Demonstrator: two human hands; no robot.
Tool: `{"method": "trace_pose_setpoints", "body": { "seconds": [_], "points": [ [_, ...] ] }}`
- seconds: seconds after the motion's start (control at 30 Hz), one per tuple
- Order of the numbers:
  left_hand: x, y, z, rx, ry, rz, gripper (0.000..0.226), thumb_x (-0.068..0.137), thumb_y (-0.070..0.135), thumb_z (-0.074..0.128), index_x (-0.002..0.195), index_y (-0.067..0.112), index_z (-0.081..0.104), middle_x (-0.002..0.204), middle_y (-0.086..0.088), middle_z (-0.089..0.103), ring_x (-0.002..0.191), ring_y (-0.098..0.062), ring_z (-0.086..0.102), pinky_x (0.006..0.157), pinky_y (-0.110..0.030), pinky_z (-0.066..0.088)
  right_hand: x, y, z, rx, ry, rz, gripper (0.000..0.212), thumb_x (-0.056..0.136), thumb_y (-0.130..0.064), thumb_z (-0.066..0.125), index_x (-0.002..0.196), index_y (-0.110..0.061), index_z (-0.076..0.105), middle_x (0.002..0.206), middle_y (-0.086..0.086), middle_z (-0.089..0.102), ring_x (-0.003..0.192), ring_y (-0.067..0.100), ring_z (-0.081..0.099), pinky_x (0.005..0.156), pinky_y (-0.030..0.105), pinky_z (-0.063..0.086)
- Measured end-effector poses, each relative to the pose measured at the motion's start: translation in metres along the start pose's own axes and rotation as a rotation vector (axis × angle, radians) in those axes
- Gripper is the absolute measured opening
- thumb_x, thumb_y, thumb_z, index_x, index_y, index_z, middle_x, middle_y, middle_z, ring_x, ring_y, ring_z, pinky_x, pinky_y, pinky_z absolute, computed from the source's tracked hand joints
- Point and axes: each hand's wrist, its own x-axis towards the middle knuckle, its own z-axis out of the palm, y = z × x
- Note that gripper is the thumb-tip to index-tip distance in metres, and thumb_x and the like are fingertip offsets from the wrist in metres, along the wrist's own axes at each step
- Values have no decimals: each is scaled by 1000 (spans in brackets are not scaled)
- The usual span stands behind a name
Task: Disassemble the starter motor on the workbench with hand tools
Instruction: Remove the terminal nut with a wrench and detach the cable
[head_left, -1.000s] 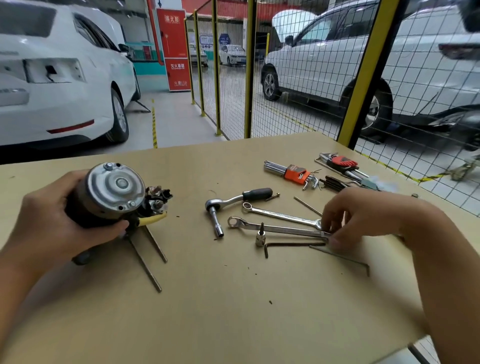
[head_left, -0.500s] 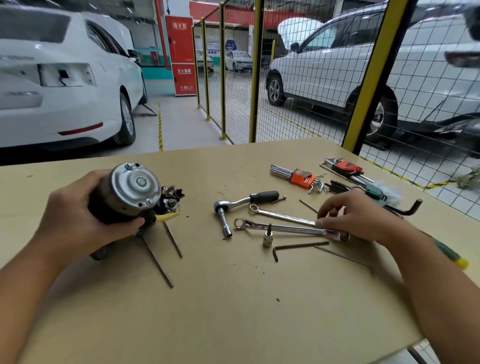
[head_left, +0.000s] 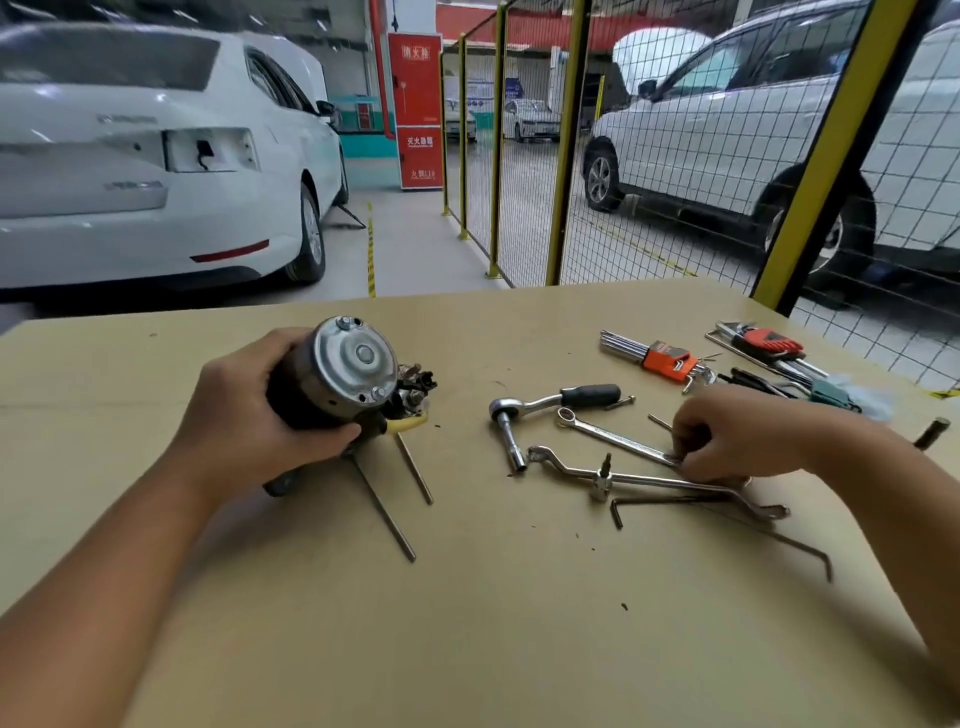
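Gripping the starter motor (head_left: 332, 379) with left hand (head_left: 244, 421); right hand (head_left: 727, 434) pinches a wrench (head_left: 608, 434) on the workbench (head_left: 467, 623).

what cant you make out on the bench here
- Head view: the right hand covers the end of the combination wrench; its grip is unclear.
- The left hand hides the starter motor body's near side.
- Hex key set sizes are too small to read.
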Motion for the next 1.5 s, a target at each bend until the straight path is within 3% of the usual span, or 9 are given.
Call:
{"method": "trace_pose_setpoints", "body": {
  "seconds": [0.27,0.4,0.57,0.8,0.83,0.93,1.13,1.27,1.5],
  "points": [
    [4,5,-6,-21,-27,4,78,50,52,85,124,40,63,114,34,65,101,12,62,89,-5,44,22,-33,-1,-132,-28,14,9,75,-26,71,69,-28,64,72,-6,66,72,11,62,58,27,46],
    [6,5,-10,-35,-56,-15,74,50,50,86,120,45,63,112,30,68,102,8,64,88,-6,45,28,-34,4,-128,113,-28,20,78,-13,64,62,-19,54,65,-2,55,64,14,51,55,29,35],
    [12,-3,-19,-48,-166,-56,89,48,28,100,125,48,62,115,22,70,107,2,66,87,-8,47,26,-43,11,-63,233,-109,22,81,-9,66,75,-25,52,74,-2,59,69,16,55,58,34,42],
    [14,-6,-31,-132,-233,-183,89,46,22,88,118,66,58,115,28,70,106,8,65,79,-4,47,8,-43,-12,471,125,-197,23,85,-5,73,82,-27,77,62,7,57,47,13,47,41,25,34],
    [14,-6,-32,-125,-235,-189,89,48,18,86,118,65,58,115,26,70,107,5,66,80,-7,50,3,-50,-17,633,53,-217,5,85,-14,78,83,-18,77,57,8,49,45,16,39,40,25,29],
    [14,-5,-32,-132,-234,-231,88,50,12,82,117,64,57,113,20,70,104,-9,69,86,-37,62,10,-78,-29,846,-30,-336,45,75,-39,79,83,4,69,58,8,29,48,16,24,42,21,23],
    [14,-3,-31,-202,-254,-278,88,47,4,78,111,62,62,107,7,72,96,-39,70,66,-65,58,32,-144,-33,511,74,-501,61,72,-64,67,75,-4,67,52,-6,35,44,9,29,40,18,25],
    [15,-4,-32,-252,-255,-283,88,47,0,77,110,61,64,102,9,72,88,-28,72,60,-60,60,43,-144,-31,365,50,-530,61,76,-66,65,78,-5,72,59,-2,41,52,8,34,46,18,27],
    [15,-6,-32,-287,-258,-268,94,44,3,76,109,69,60,105,25,70,97,4,67,72,-14,54,53,-150,-28,468,-113,-450,53,66,-68,71,77,-16,78,54,-2,34,43,13,27,41,20,23]
  ]
}}
